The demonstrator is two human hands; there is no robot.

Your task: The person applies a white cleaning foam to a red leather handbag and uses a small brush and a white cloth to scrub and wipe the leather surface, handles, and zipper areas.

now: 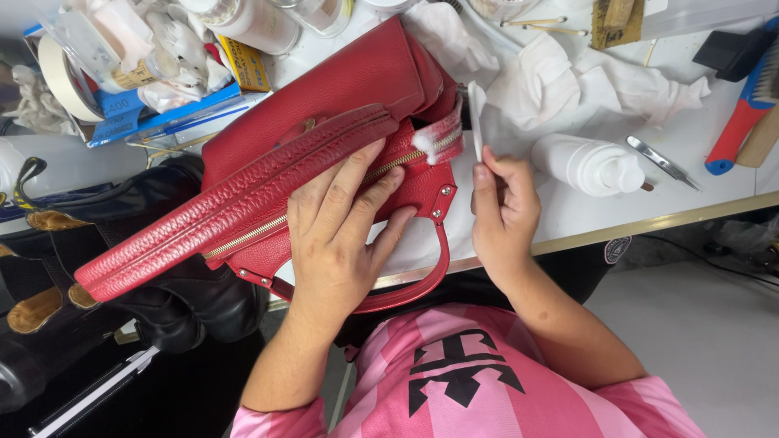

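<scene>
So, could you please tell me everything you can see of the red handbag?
The red handbag looks like pebbled leather, with a gold zip, a curved handle on metal fittings and white foam near the zip's end. It lies tilted across the white table edge, partly over black boots. The left hand presses flat on it; the right hand holds a thin white tool just beside the foam.

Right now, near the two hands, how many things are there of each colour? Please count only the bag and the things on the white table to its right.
Red: 1, the red pebbled-leather handbag under the left hand.
White: 3, the flat white pad in the right hand, the white plastic bottle lying down, the crumpled white cloth.
Silver: 1, the metal tweezers.
Red and blue: 1, the brush.
Total: 6.
</scene>
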